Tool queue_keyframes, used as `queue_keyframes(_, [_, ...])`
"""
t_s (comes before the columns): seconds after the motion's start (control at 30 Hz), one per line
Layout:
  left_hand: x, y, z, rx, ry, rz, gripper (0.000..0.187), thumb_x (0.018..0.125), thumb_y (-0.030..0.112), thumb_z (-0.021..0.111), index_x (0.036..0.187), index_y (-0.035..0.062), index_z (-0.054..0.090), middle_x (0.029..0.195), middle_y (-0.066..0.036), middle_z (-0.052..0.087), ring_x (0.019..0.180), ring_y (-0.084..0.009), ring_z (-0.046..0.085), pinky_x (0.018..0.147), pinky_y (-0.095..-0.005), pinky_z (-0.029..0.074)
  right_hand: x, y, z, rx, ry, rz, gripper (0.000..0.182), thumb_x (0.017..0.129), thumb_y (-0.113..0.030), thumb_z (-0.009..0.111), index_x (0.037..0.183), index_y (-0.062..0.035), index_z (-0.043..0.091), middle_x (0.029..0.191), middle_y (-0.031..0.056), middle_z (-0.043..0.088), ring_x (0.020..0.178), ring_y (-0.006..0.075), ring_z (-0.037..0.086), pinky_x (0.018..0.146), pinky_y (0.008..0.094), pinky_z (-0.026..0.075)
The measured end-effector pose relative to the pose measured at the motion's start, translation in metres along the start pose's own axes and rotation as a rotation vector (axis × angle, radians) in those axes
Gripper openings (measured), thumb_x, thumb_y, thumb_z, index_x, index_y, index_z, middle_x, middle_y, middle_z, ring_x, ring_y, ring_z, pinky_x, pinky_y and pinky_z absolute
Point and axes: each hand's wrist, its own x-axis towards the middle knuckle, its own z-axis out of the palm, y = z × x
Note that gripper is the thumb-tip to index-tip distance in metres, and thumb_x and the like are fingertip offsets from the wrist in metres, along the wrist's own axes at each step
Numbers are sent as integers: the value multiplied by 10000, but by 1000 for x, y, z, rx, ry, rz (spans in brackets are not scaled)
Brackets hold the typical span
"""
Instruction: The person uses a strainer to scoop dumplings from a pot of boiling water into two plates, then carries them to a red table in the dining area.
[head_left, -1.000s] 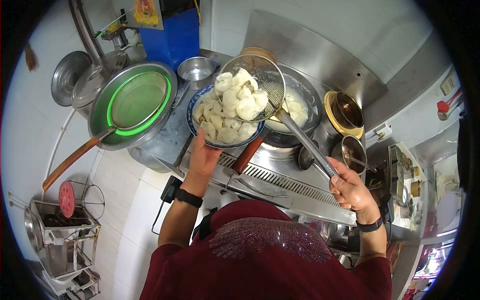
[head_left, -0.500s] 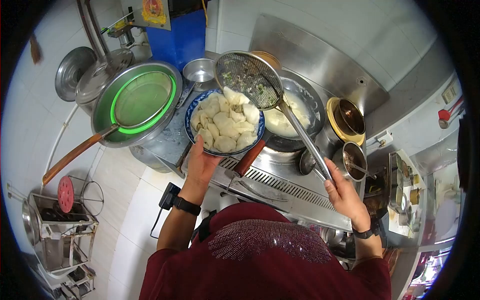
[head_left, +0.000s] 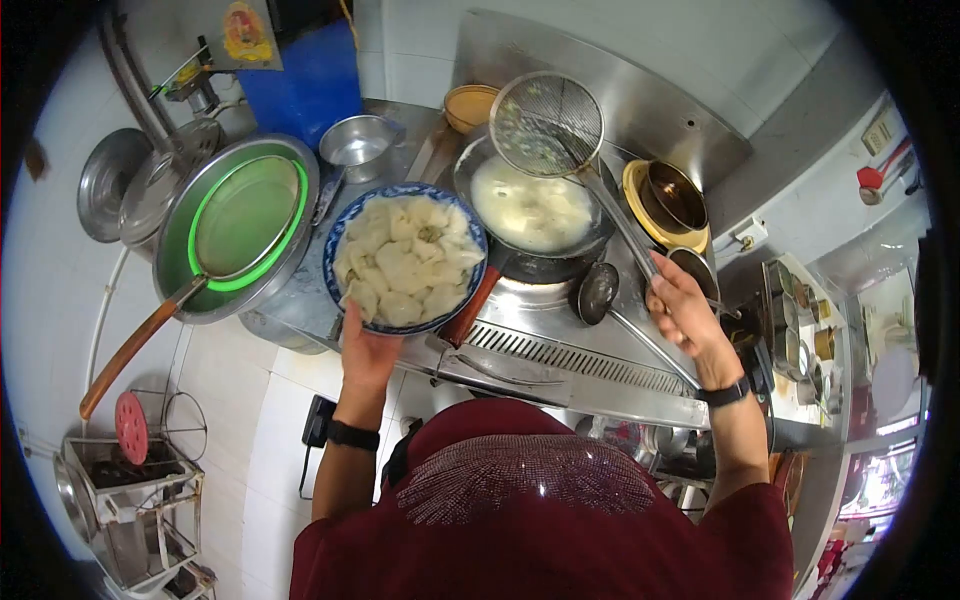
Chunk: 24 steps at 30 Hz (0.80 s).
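My left hand (head_left: 368, 350) grips the near edge of a blue-and-white bowl (head_left: 334, 238) and keeps it beside the wok. The bowl is heaped with pale cooked dumplings (head_left: 410, 262). In my right hand (head_left: 685, 305) is the long metal handle of a mesh skimmer (head_left: 547, 122). Its round basket hangs over the far part of the wok (head_left: 606, 232), with small greenish bits showing on the mesh. Cloudy, whitish liquid (head_left: 530, 208) fills the wok. Below my right hand, a metal ladle (head_left: 598, 285) lies across the stove front.
On the left, a large metal basin (head_left: 168, 255) holds a green-rimmed sieve (head_left: 245, 220) with a wooden handle. Behind the bowl stand a small metal pan (head_left: 357, 148) and a blue box (head_left: 300, 90). Metal pots (head_left: 676, 195) crowd the stove's right side.
The skimmer has moved off the dumplings, away to the right over the wok. The bowl has shifted left and nearer me in view, and the ladle now shows more fully.
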Motion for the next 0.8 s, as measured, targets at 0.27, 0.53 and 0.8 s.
queue_keyframes(0.27, [-29, 18, -19, -28, 116, 27, 548, 844, 362, 467, 1282, 85, 288, 1308, -93, 336, 1195, -252, 332, 979, -431, 285, 100, 47, -68, -1179, 338, -363, 464, 822, -101, 403, 1259, -29, 263, 920, 326, 512, 849, 419, 529, 756, 459, 399])
queue_keyframes(0.53, [-43, 24, -21, -54, 175, 96, 543, 849, 357, 457, 1285, 84, 283, 1313, -97, 325, 1197, -255, 328, 983, -433, 287, 125, 66, -70, -1058, 224, -234, 491, 831, -139, 413, 1274, -15, 242, 741, 206, 551, 596, 291, 553, 507, 369, 434])
queue_keyframes(0.8, [-48, 25, -21, -67, 169, 100, 528, 852, 349, 454, 1282, 88, 293, 1307, -89, 337, 1194, -250, 332, 982, -430, 287, 104, 57, -28, -369, -53, 181, 475, 851, -127, 396, 1301, -92, 251, 619, 15, 409, 382, 67, 358, 292, 212, 251])
